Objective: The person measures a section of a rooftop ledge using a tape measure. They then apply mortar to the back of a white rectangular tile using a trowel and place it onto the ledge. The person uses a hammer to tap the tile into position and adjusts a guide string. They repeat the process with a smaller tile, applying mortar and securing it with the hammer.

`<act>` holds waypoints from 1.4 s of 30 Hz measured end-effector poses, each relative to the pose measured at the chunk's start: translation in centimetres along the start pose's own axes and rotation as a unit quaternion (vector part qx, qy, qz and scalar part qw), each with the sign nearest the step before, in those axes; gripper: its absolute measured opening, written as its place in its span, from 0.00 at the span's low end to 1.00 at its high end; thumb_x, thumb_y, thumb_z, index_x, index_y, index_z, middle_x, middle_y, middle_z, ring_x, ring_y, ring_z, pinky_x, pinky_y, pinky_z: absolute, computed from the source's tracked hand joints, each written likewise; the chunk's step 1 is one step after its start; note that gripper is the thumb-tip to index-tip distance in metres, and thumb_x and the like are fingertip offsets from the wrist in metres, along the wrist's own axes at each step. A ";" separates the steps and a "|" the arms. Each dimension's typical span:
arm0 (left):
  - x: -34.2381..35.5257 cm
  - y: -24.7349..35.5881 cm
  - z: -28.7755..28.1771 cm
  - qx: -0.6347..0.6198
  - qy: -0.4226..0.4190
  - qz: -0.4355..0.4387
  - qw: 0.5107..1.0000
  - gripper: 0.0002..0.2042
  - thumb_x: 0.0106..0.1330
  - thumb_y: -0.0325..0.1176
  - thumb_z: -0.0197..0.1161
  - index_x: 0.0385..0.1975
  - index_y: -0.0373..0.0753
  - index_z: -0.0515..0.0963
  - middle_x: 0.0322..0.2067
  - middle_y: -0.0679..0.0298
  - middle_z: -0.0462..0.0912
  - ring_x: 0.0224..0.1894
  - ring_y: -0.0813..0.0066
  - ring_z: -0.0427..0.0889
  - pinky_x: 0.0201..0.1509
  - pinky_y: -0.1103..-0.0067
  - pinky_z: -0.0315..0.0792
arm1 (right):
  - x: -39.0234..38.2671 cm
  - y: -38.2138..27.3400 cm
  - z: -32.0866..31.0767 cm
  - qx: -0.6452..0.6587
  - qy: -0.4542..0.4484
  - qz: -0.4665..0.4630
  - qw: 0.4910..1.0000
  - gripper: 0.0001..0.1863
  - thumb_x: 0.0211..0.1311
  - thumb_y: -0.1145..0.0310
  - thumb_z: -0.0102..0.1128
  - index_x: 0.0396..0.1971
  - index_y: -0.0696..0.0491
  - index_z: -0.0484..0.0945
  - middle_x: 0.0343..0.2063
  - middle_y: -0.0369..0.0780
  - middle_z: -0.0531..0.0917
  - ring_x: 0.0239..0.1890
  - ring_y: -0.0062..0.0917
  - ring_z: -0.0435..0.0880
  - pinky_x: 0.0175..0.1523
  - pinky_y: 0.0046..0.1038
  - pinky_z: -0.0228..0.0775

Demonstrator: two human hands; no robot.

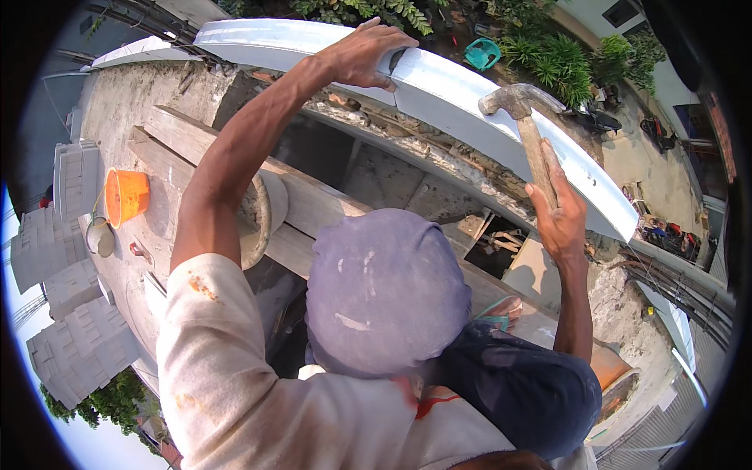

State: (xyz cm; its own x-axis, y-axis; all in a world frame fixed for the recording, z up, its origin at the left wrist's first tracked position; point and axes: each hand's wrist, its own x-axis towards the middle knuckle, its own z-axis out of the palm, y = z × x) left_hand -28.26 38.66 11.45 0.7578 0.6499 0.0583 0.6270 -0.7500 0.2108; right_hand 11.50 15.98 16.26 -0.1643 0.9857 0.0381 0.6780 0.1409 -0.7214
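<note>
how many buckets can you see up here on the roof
1: an orange bucket on the concrete ledge at the far left, well away from the left hand and the hammer. Others may be hidden behind the person's cap.

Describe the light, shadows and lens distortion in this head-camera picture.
Head view: hard sunlight brightens the white moulding and the left hand pressed on it; the cavity under the wooden planks lies in deep shadow. Fisheye distortion appears to bow the moulding and planks, with a black rim at the corners. The right hand and its hammer look sharp.
</note>
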 end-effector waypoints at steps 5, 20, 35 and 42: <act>0.5 0.0 -0.2 -0.032 -0.012 0.003 0.999 0.45 0.49 0.36 0.86 0.71 0.40 0.71 0.65 0.56 0.78 0.68 0.53 0.76 0.77 0.61 0.70 | 1.4 -0.6 0.5 -0.011 -0.004 -0.014 1.000 0.37 0.69 0.75 0.66 0.77 0.49 0.68 0.68 0.49 0.79 0.68 0.41 0.82 0.69 0.39 0.74; 0.7 0.1 -0.8 -0.015 -0.052 -0.011 0.998 0.45 0.49 0.37 0.85 0.70 0.40 0.71 0.65 0.55 0.78 0.70 0.54 0.74 0.83 0.59 0.62 | 2.0 -2.1 1.7 -0.089 0.013 -0.092 0.992 0.41 0.66 0.74 0.71 0.78 0.36 0.68 0.40 0.46 0.87 0.37 0.41 0.87 0.45 0.43 0.80; 11.9 20.9 2.9 0.048 -0.057 0.115 0.991 0.58 0.50 0.44 0.85 0.81 0.49 0.55 0.76 0.56 0.63 0.78 0.51 0.63 0.86 0.49 0.46 | -22.6 7.7 -2.0 0.425 0.247 0.427 0.759 0.42 0.73 0.70 0.66 0.82 0.50 0.55 0.23 0.35 0.77 0.13 0.18 0.74 0.16 0.26 0.67; 14.2 23.4 4.5 0.048 -0.070 0.099 0.991 0.55 0.53 0.31 0.83 0.81 0.52 0.56 0.71 0.53 0.68 0.70 0.46 0.71 0.77 0.52 0.65 | -24.1 16.5 -6.8 0.454 0.339 0.435 0.699 0.42 0.73 0.69 0.66 0.82 0.40 0.56 0.24 0.34 0.76 0.14 0.17 0.73 0.16 0.25 0.66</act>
State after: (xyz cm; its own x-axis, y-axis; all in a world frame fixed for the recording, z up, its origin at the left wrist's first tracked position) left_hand -2.06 29.82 12.85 0.8816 0.4695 -0.0485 0.4718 -0.8743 0.1137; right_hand 31.53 -4.81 8.14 0.6142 0.5213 -0.5924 -0.4767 -0.3532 -0.8050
